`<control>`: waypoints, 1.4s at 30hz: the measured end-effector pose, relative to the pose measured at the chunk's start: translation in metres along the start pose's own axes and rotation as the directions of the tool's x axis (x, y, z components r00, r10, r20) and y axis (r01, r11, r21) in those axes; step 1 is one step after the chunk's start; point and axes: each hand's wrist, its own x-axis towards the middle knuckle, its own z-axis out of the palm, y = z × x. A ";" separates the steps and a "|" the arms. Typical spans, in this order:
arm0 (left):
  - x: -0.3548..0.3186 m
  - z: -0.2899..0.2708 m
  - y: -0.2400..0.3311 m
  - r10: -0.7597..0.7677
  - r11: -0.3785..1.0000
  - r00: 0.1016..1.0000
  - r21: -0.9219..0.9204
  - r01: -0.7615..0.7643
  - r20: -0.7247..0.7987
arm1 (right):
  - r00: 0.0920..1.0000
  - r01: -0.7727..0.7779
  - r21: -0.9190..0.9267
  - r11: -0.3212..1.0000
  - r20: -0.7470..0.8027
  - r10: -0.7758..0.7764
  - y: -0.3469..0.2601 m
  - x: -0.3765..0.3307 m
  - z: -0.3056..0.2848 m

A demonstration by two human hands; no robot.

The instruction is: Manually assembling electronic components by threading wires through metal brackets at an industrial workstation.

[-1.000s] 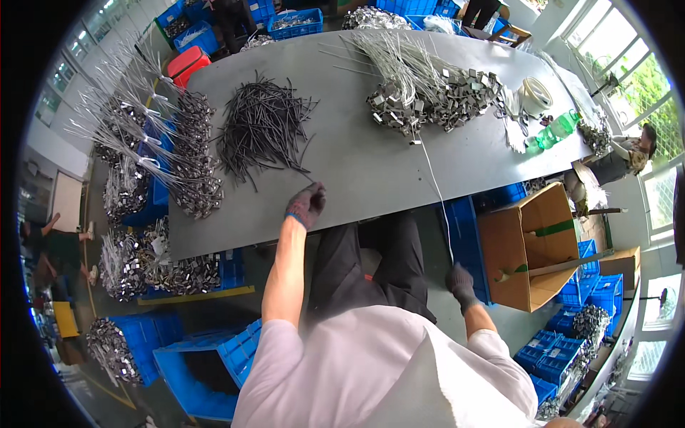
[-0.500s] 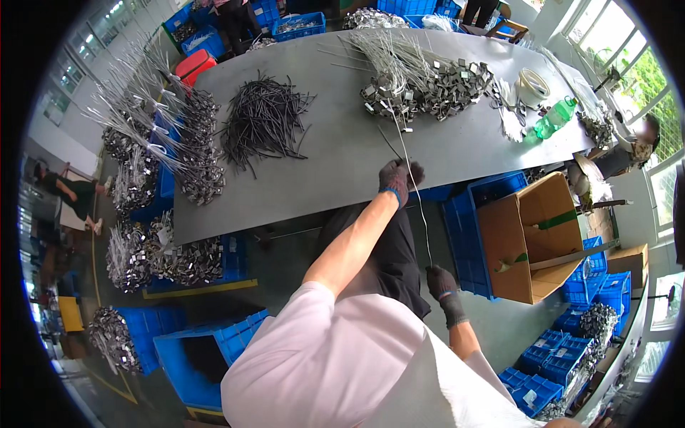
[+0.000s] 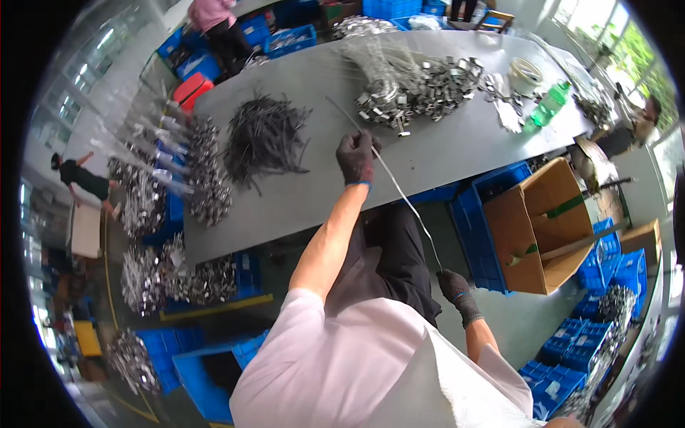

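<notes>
My left hand [image 3: 355, 158], in a dark knitted glove, is closed above the near edge of the grey table. From its fingers a thin dark tube [image 3: 342, 113] sticks out toward the far left. A long white wire [image 3: 404, 194] runs from the same fingers down to my right hand [image 3: 457, 289]. That hand, also gloved, is low beside my right thigh, closed on the wire's other end. Whether the wire passes inside the tube is hidden by my left fingers. Beyond the left hand lies a pile of dark tubes [image 3: 265, 139] and a heap of wires with metal pieces [image 3: 421, 89].
The grey table [image 3: 321, 192] spans the front. A green bottle [image 3: 551, 105] and white tape roll [image 3: 526, 75] stand at its right. An open cardboard box [image 3: 514, 235] sits beside a blue crate [image 3: 474, 242] at right. Bundled wires [image 3: 207, 171] fill the left side. People are farther off.
My left hand has moved left and away from me with the tube and wire. The right hand has shifted slightly down and right. The whole view has turned a little.
</notes>
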 end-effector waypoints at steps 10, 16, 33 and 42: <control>-0.030 -0.003 -0.018 -0.236 0.965 0.941 0.170 0.198 0.242 | 0.979 0.182 0.462 0.868 -0.171 -0.114 -0.113 0.014 -0.068; -0.100 -0.004 -0.020 -0.281 0.915 0.875 0.385 0.120 0.394 | 0.929 0.337 0.743 0.578 -0.362 -0.076 -0.229 0.115 -0.081; 0.094 -0.201 -0.060 -0.024 0.275 0.984 0.945 0.176 -0.176 | 0.774 0.182 0.020 0.983 -0.620 -0.131 -0.283 0.317 -0.091; 0.131 -0.210 -0.044 -0.064 -0.013 0.927 0.929 0.369 -0.369 | 0.895 0.124 0.170 0.978 -0.445 -0.036 -0.249 0.402 -0.070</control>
